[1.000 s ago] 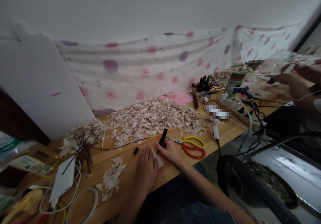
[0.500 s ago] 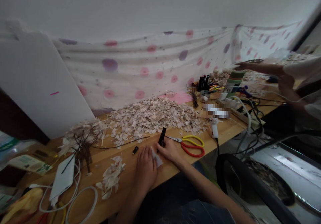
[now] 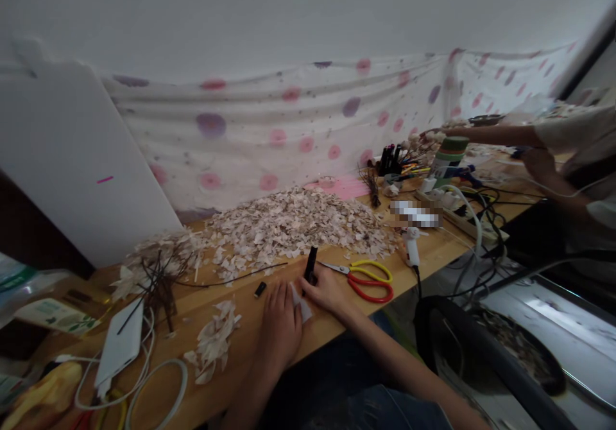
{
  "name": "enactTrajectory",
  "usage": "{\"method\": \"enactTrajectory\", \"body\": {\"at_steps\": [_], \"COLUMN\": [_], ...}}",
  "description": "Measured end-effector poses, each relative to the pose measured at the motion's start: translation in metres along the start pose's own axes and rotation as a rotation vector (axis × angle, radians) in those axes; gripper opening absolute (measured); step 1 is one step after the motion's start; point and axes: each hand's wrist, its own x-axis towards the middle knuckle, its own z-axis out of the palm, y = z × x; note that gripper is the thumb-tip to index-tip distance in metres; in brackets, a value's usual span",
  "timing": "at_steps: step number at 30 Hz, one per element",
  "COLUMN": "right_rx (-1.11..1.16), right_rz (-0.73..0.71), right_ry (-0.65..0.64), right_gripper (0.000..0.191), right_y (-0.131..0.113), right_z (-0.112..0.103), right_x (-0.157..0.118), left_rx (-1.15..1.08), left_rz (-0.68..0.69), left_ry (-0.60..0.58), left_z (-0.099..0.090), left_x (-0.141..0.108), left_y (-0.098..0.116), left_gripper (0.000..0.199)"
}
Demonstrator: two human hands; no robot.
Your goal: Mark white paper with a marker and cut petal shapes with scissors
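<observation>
My right hand (image 3: pixel 323 289) grips a black marker (image 3: pixel 311 267) that stands nearly upright, its lower end at a small pale petal-like piece (image 3: pixel 303 307). My left hand (image 3: pixel 281 319) lies flat with its fingers stretched out, pressing the left side of that piece against the wooden table. A black marker cap (image 3: pixel 260 289) rests just left of my left fingertips. Right of my right hand lie scissors (image 3: pixel 369 280) with one yellow and one red handle. Behind both hands spreads a large heap of pale, dry petal-like flakes (image 3: pixel 298 221).
A smaller pile of flakes (image 3: pixel 216 340) lies to the left, near a white power bank (image 3: pixel 120 343) with a cable. At right are a white glue gun (image 3: pixel 410 247), a power strip (image 3: pixel 452 208) and black markers (image 3: pixel 389 159). Another person's arm (image 3: pixel 500 136) reaches over the table.
My right hand and the marker have shifted very slightly; my left hand stays in place. The other person's arm has reached further left, toward the pale flower stems.
</observation>
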Motion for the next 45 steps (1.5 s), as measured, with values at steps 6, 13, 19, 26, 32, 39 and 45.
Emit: {"method": "enactTrajectory", "body": {"at_steps": [6,13,19,26,32,39,45], "right_rx": [0.017,0.023,0.013,0.006,0.0,-0.007,-0.002], "right_rz": [-0.009,-0.009,0.009,-0.007,-0.022,-0.004,-0.004], "right_ry": [-0.004,0.003,0.017,-0.002,-0.005,0.008,0.002], "right_gripper": [0.024,0.023,0.027,0.025,0.024,0.026,0.027], "right_y": [-0.0002,-0.0024,-0.0023,-0.0024,0.0024,0.0021,-0.0013], "right_z": [-0.0001,-0.0017,-0.0014,-0.0006,0.002,0.0022,0.0002], "right_x": [0.0,-0.0002,0.0004,-0.0005,0.0001,0.0002,-0.0004], "left_rx": [-0.002,0.007,0.014,0.016,0.014,0.002,-0.001], "left_rz": [-0.009,-0.004,-0.011,0.011,0.005,0.0,0.003], "left_ry": [-0.005,-0.011,-0.002,0.003,0.02,0.039,0.047], "left_z": [0.0004,0.0009,0.0002,0.0011,0.0043,0.0067,0.0065], "left_x": [0.0003,0.0002,-0.0007,-0.001,-0.0006,-0.0011,-0.0015], "left_y": [0.0008,0.0,0.0002,-0.0006,-0.0014,-0.0024,-0.0026], "left_gripper": [0.045,0.046,0.045,0.046,0.045,0.043,0.044]}}
